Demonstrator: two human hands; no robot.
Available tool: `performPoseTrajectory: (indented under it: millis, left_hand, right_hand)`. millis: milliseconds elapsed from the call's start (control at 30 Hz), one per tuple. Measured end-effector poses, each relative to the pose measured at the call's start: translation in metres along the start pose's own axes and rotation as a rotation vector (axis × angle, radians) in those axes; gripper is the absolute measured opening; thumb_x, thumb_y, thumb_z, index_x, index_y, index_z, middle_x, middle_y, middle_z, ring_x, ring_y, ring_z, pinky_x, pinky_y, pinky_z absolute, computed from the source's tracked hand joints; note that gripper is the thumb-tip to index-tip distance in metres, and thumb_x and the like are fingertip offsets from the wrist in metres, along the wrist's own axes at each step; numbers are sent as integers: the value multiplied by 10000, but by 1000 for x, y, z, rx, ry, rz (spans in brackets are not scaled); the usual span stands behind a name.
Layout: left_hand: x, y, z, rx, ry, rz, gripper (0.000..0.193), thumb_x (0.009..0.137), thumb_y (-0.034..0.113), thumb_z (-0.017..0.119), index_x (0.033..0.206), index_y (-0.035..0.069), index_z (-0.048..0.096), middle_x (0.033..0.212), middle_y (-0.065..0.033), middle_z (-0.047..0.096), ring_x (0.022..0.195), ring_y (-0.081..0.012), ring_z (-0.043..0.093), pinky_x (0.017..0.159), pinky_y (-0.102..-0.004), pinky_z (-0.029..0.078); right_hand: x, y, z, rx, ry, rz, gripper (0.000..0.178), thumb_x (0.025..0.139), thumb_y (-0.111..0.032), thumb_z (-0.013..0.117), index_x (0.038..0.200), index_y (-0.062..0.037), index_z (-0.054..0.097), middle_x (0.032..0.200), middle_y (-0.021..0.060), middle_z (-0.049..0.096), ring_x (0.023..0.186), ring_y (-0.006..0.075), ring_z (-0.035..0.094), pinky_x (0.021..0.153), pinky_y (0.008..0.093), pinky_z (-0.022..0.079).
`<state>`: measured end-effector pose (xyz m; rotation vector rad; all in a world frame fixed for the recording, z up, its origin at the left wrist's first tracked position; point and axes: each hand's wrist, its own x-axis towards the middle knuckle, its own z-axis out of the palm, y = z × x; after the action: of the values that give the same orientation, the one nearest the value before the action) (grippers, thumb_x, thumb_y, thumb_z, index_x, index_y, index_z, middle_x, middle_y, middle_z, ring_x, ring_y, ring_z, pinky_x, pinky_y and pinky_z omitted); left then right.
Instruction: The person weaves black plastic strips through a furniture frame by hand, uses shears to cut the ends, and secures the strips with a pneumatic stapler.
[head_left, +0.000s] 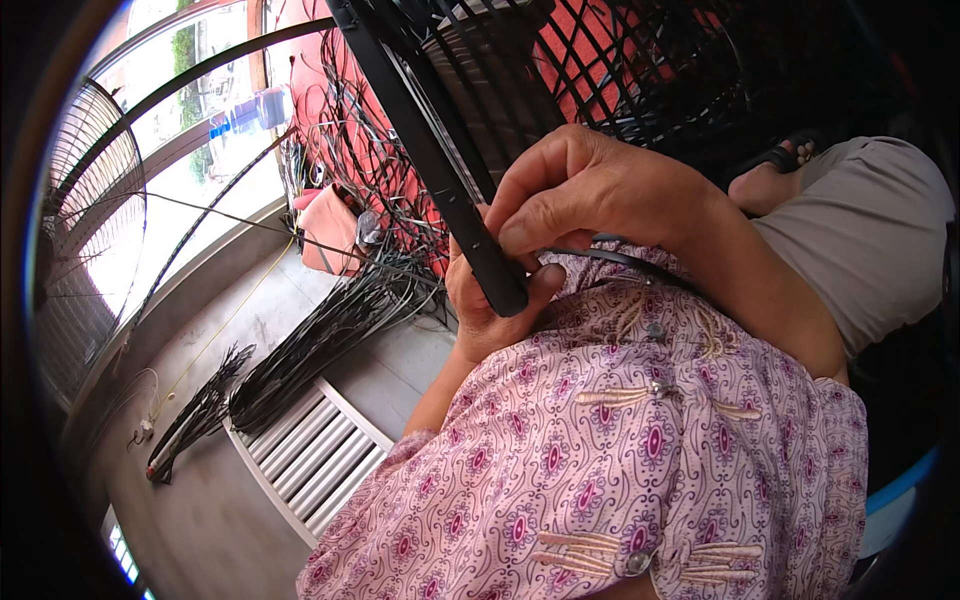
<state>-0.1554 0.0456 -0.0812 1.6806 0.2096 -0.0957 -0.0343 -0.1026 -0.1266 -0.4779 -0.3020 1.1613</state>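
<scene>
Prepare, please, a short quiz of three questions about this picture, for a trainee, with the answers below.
1. Multiple choice: How does the person's shirt look?
a) plain black
b) pink and purple, patterned
c) green with stripes

2. True or false: The fan is at the right side of the picture.

3. Short answer: Near which end of the black bar, upper or lower in the picture, are the left hand and the right hand?

Key:
1. b
2. False; it is at the left side.
3. The lower end.
</scene>
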Motion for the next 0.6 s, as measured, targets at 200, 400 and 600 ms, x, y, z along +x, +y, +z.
performPoseTrajectory:
  millis: [200, 400, 600]
  left_hand:
    - [3, -6, 6, -28, 38, 43, 618, 690, -44, 717, 1226, 1, 415, 985, -127, 620, 944, -222, 608, 874, -361, 483]
    - [-7, -16, -13, 79, 141, -7, 649, 676, -48, 729, 1248, 18, 428, 964, -63, 588, 962, -197, 568, 883, -344, 460]
    - [2, 2, 28, -84, 352, -89, 595, 685, -44, 730, 1208, 44, 459, 934, -34, 558, 905, -161, 537, 826, -316, 441]
  right_hand:
    - [2, 6, 0, 6, 0, -47, 172, 832, -80, 688, 983, -2, 715, 721, 10, 660, 554, 24, 501, 497, 180, 381]
    - [-2, -2, 0, 4, -24, -44, 176, 841, -91, 687, 991, -2, 711, 749, 13, 671, 599, 30, 545, 530, 174, 407]
    - [3, 5, -4, 44, -48, -46, 180, 850, -59, 675, 1009, 24, 693, 887, 89, 706, 779, 112, 666, 710, 213, 527]
